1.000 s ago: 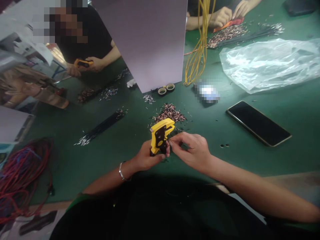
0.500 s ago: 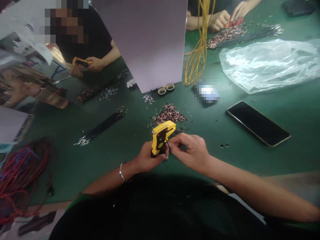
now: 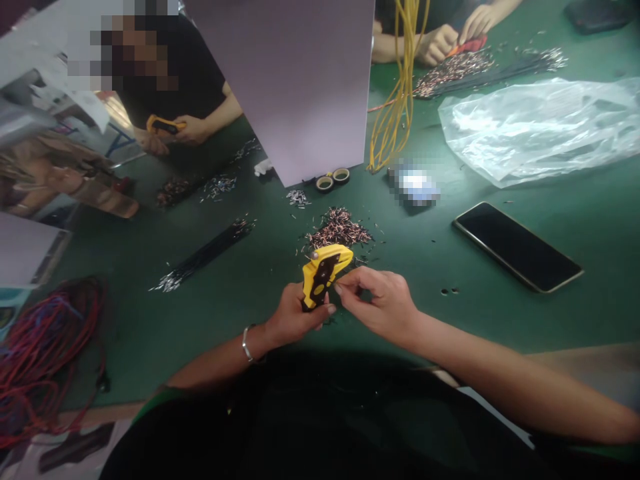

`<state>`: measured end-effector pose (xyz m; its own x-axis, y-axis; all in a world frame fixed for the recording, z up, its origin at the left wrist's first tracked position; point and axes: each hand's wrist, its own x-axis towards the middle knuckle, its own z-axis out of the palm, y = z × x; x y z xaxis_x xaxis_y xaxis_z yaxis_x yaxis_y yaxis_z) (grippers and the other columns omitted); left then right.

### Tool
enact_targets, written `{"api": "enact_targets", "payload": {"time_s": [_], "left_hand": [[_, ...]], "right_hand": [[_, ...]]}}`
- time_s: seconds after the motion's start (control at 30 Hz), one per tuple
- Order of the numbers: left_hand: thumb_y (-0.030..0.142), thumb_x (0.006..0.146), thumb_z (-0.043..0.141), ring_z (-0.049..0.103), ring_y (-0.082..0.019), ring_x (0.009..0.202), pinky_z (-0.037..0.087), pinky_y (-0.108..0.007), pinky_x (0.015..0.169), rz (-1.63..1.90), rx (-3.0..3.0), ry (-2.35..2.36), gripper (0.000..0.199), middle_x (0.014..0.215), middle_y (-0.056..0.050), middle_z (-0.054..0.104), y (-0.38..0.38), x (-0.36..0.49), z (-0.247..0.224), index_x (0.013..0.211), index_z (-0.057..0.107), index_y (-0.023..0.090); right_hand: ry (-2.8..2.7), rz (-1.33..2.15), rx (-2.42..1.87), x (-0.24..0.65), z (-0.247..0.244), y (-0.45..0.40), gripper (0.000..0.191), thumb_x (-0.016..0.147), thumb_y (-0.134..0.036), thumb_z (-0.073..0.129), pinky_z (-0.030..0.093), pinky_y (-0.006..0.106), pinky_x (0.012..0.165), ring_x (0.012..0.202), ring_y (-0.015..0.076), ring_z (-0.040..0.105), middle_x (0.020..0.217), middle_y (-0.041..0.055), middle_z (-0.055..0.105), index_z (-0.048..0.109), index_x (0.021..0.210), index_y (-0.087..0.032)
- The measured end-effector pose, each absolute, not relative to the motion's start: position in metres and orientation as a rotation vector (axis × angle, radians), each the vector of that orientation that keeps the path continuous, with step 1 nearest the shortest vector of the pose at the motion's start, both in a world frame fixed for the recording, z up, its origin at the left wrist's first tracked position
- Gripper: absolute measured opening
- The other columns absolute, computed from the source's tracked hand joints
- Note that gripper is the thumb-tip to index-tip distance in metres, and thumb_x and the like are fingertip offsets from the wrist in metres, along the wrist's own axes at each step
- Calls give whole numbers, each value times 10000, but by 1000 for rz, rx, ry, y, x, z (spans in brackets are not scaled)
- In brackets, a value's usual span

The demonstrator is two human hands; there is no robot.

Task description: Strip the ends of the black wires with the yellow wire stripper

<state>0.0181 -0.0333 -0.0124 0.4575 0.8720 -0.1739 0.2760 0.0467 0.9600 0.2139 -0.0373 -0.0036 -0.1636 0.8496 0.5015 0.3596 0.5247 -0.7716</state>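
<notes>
My left hand [image 3: 293, 315] is wrapped round the grip of a yellow and black wire stripper [image 3: 323, 273], its head up and its jaws toward the right. Beside those jaws, my right hand [image 3: 383, 297] is closed in a pinch, thumb against forefinger. What lies between its fingertips is too small to make out. Just beyond the stripper is a heap of short dark wire pieces with bare copper ends [image 3: 340, 228]. A bundle of black wires with silvery ends [image 3: 203, 255] lies to the left on the green table [image 3: 400, 380].
A phone [image 3: 517, 247] and a clear plastic bag [image 3: 545, 130] lie to the right. Tape rolls [image 3: 325, 183] sit by an upright pale panel [image 3: 305, 87]. Yellow wires [image 3: 395, 120] hang behind. Red cables [image 3: 45, 353] lie at left. Co-workers' hands [image 3: 193, 129] work across the table.
The wire stripper has tilted slightly to the right in my left hand, and the fingers round its grip have drawn in. My right hand keeps its pinch in nearly the same place.
</notes>
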Motion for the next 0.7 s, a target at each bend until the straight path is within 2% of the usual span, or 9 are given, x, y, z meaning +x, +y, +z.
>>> {"api": "enact_targets", "payload": {"time_s": [0.13, 0.27, 0.5, 0.7], "left_hand": [[418, 778, 760, 490, -80, 422, 411, -201, 447, 630, 1407, 1037, 338, 493, 36, 538, -33, 19, -9, 721, 570, 145], [351, 781, 770, 584, -122, 547, 500, -263, 590, 669, 1247, 926, 282, 607, -13, 622, -28, 21, -3, 820, 605, 125], [254, 725, 790, 657, -182, 701, 549, -326, 715, 668, 1115, 818, 259, 770, -63, 687, -23, 19, -3, 892, 658, 106], [195, 715, 786, 666, -168, 719, 542, -305, 729, 702, 1100, 769, 285, 807, -44, 693, -24, 18, -5, 958, 656, 125]], "right_hand": [[-1741, 664, -1056, 215, -1, -38, 143, 857, -163, 574, 437, 207, 517, 498, 88, 567, 577, -34, 642, 620, 726, -198], [-1689, 816, -1136, 217, 3, -37, 138, 867, -183, 572, 465, 224, 544, 520, 97, 599, 603, -24, 671, 646, 752, -201], [-1443, 1175, -1089, 218, 4, -34, 91, 890, -217, 543, 546, 267, 584, 576, 128, 683, 677, 9, 704, 615, 842, -190], [-1304, 1340, -960, 216, 5, -34, 76, 898, -231, 537, 577, 285, 582, 577, 133, 691, 675, 15, 716, 595, 875, -188]]}}
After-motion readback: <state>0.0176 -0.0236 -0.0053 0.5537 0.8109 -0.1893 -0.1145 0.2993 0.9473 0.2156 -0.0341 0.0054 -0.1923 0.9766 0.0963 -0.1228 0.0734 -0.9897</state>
